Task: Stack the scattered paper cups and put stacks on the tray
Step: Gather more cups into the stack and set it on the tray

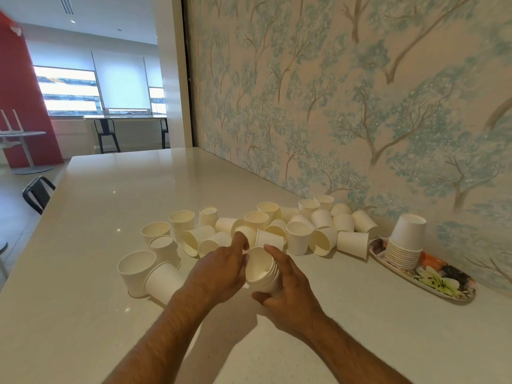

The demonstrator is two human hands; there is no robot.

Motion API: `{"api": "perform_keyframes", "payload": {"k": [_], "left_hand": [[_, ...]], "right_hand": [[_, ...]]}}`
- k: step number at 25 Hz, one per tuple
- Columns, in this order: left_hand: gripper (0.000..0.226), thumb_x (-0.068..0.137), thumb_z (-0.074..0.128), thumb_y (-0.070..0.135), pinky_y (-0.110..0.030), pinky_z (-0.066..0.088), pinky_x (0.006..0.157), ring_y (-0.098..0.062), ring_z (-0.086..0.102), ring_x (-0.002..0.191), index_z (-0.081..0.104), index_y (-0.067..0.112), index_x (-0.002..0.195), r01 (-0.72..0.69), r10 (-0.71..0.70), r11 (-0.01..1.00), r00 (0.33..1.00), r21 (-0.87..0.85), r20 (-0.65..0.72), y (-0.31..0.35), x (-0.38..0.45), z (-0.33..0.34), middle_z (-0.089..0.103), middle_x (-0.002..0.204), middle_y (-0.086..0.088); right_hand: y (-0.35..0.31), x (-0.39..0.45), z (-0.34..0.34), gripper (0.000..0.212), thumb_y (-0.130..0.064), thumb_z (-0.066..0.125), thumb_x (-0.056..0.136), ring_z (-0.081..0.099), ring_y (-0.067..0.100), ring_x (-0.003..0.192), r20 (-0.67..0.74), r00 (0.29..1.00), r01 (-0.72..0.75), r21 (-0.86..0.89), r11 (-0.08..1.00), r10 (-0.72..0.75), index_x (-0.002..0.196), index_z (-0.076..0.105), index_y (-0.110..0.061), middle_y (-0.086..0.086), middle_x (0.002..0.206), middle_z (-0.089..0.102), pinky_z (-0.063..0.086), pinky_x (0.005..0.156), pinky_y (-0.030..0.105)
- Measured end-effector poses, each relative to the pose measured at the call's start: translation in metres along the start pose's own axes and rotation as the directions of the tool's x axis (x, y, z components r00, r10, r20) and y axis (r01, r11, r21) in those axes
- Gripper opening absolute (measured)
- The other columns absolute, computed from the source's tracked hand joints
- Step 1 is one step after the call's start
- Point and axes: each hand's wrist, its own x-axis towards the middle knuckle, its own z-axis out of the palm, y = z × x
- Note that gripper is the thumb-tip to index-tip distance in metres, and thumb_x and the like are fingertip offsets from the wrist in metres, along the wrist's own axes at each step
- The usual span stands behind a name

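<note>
My right hand grips a short stack of nested white paper cups, tilted with its open mouth toward the left. My left hand is closed on the top cup of that stack at its rim, its fingers partly hiding the rim. Behind my hands, several loose white cups lie scattered on the counter, some upright, some on their sides. At the right, a floral oval tray carries one upside-down stack of cups on its far end.
The pale counter runs along a wallpapered wall on the right. Two cups stand at the near left of the pile. A black chair stands past the counter's left edge.
</note>
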Motion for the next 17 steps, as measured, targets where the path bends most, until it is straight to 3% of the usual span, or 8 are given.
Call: {"api": "perform_keyframes", "payload": {"k": [2, 4, 5, 8, 12, 17], "left_hand": [[0.029, 0.097, 0.036, 0.049, -0.029, 0.055, 0.065, -0.012, 0.059, 0.069, 0.037, 0.025, 0.114, 0.117, -0.119, 0.993, 0.985, -0.023, -0.126, -0.007, -0.002, -0.005, 0.065, 0.088, 0.004], [0.038, 0.090, 0.044, 0.058, -0.035, 0.056, 0.067, -0.015, 0.059, 0.077, 0.045, 0.025, 0.108, 0.282, -0.260, 0.957, 0.937, 0.066, -0.234, -0.021, -0.004, -0.013, 0.064, 0.091, 0.005], [0.045, 0.085, 0.050, 0.060, -0.039, 0.056, 0.071, -0.018, 0.058, 0.088, 0.048, 0.025, 0.111, 0.361, -0.330, 0.925, 0.919, 0.122, -0.216, -0.029, -0.005, -0.016, 0.064, 0.101, 0.004], [0.073, 0.069, 0.068, 0.065, -0.047, 0.052, 0.087, -0.025, 0.047, 0.118, 0.044, 0.024, 0.124, 0.478, -0.498, 0.837, 0.867, 0.266, 0.008, -0.051, -0.010, -0.026, 0.054, 0.124, -0.001], [0.084, 0.063, 0.077, 0.061, -0.048, 0.050, 0.092, -0.026, 0.041, 0.124, 0.040, 0.024, 0.129, 0.473, -0.534, 0.820, 0.835, 0.323, 0.133, -0.056, -0.014, -0.024, 0.050, 0.128, -0.002], [0.081, 0.066, 0.082, 0.049, -0.048, 0.048, 0.095, -0.029, 0.041, 0.123, 0.040, 0.019, 0.128, 0.472, -0.529, 0.832, 0.834, 0.293, 0.157, -0.057, -0.011, -0.023, 0.054, 0.123, -0.005]], "right_hand": [[0.001, 0.000, 0.001, 0.101, -0.033, 0.086, 0.068, 0.040, -0.008, 0.124, -0.011, 1.000, -0.017, 0.012, 1.000, 0.018, 0.135, 0.015, -0.060, -0.018, 0.143, 0.038, 0.031, 0.093, -0.002], [0.003, 0.000, 0.001, 0.100, -0.034, 0.086, 0.067, 0.039, -0.014, 0.122, -0.026, 0.999, -0.033, 0.041, 0.999, 0.034, 0.133, 0.016, -0.061, -0.021, 0.139, 0.039, 0.033, 0.089, -0.004], [0.003, 0.000, 0.000, 0.099, -0.034, 0.085, 0.066, 0.039, -0.013, 0.122, -0.031, 0.999, -0.036, 0.060, 0.998, 0.038, 0.132, 0.017, -0.061, -0.021, 0.138, 0.040, 0.034, 0.090, -0.002], [0.005, 0.002, 0.000, 0.097, -0.031, 0.085, 0.067, 0.043, -0.001, 0.125, -0.023, 0.999, -0.034, 0.105, 0.994, 0.036, 0.132, 0.018, -0.062, -0.018, 0.139, 0.041, 0.038, 0.094, 0.003], [0.008, 0.004, 0.001, 0.099, -0.033, 0.085, 0.068, 0.044, 0.003, 0.127, -0.016, 1.000, -0.023, 0.091, 0.996, 0.024, 0.132, 0.016, -0.063, -0.014, 0.141, 0.042, 0.039, 0.097, 0.007], [0.011, 0.005, 0.001, 0.099, -0.035, 0.085, 0.068, 0.043, -0.001, 0.127, -0.006, 1.000, -0.017, 0.090, 0.996, 0.018, 0.135, 0.016, -0.061, -0.020, 0.139, 0.040, 0.037, 0.094, 0.002]]}}
